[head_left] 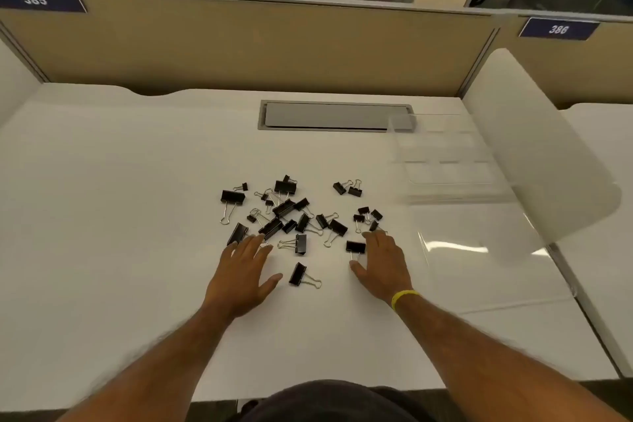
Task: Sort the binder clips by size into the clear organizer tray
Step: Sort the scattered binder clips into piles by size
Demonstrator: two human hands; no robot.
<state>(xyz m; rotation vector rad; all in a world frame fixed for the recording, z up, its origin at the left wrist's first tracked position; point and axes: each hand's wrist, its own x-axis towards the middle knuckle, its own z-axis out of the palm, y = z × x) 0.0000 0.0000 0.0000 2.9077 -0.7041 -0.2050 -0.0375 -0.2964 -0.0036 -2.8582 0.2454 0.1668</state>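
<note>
Several black binder clips (pixel 286 207) of different sizes lie scattered in the middle of the white desk (pixel 120 199). The clear organizer tray (pixel 445 154) stands at the back right, its compartments faint and hard to make out. My left hand (pixel 245 271) lies flat with straight fingers at the pile's near left edge, fingertips by a large clip (pixel 238 233). My right hand (pixel 383 264), a yellow band on its wrist, is spread flat at the near right edge, touching the wire handles of a clip (pixel 355 247). One clip (pixel 298 274) lies between the two hands.
A clear flat lid or sheet (pixel 479 250) lies on the desk in front of the tray. A frosted divider panel (pixel 534 147) rises on the right. A grey cable hatch (pixel 332 115) is set into the desk at the back. A tan partition wall (pixel 239 44) closes the far side.
</note>
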